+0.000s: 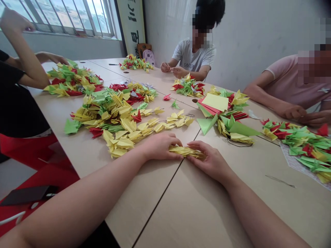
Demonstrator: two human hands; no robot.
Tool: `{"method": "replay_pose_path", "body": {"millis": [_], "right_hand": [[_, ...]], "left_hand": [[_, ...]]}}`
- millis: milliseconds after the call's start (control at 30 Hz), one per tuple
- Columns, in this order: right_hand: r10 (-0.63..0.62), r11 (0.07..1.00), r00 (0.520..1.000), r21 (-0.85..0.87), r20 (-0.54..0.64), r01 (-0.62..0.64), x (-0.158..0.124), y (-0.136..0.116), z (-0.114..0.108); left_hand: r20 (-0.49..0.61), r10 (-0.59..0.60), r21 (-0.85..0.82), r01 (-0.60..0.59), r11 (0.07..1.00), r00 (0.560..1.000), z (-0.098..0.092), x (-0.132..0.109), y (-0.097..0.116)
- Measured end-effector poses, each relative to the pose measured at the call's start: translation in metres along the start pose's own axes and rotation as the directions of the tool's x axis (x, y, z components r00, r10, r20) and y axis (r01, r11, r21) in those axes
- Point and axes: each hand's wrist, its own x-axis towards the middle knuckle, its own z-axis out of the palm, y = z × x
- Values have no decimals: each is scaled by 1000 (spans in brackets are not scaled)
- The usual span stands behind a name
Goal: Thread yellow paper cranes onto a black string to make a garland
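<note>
Between my two hands, low over the table's seam, lies a short row of yellow folded paper cranes (185,151). My left hand (162,146) grips its left end with the thumb and fingers. On the other end, my right hand (210,158) has its fingers curled round the paper. Just beyond my left hand, strung yellow cranes (144,129) run across the table towards a big heap of yellow, green and red cranes (108,108). A single red crane (167,97) and a small green one (175,104) sit apart from the heap.
Square coloured papers (215,102) top a pile right of centre. Dark thread (280,181) lies at right on the table (207,213). More crane heaps (74,79) stand near co-workers seated left, far side and right. Red stools (38,179) are at left.
</note>
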Motion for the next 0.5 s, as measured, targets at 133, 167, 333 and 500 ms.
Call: {"method": "replay_pose_path", "body": {"millis": [133,167,333,500], "right_hand": [[-96,992,995,-89,-22,94,-1,-3,-3],[-118,988,993,-106,-30,114,-1,-4,-4],[-131,987,990,-105,-43,126,-2,-3,-10],[-40,996,999,-74,-1,40,-2,1,-6]], "left_hand": [[8,-3,-21,3,1000,1000,-1,0,-3],[12,-5,-30,5,1000,1000,-2,-1,-3],[25,2,-56,0,998,1000,-6,-3,-6],[25,-15,-53,16,998,1000,-7,-3,-7]]}}
